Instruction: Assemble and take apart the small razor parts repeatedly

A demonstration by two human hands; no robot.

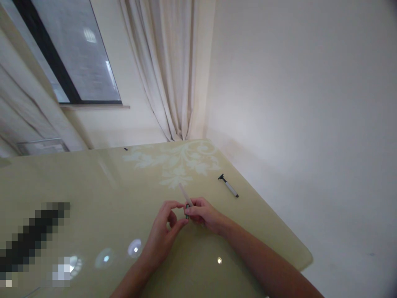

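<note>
Close together over the table, my two hands meet around a small dark piece with a greenish strip (187, 211), shaped somewhat like a razor head. The thumb and index finger of my left hand (164, 229) pinch it at its two ends. Between the fingers and thumb of my right hand (203, 213) is a pale translucent stick (185, 193), pointing up and away to the left. The right thumb also lies against the dark piece; whether piece and stick are joined I cannot tell. A razor (228, 186) with a black head and grey handle lies to the right.
The glossy greenish table (124, 198) has a white floral pattern and rounded corners. A tiny dark object (125, 149) lies near its far edge. A blurred-out dark shape (34, 236) is at the left. Behind are a curtain (167, 66), a window, and a white wall (294, 103) along the right edge.
</note>
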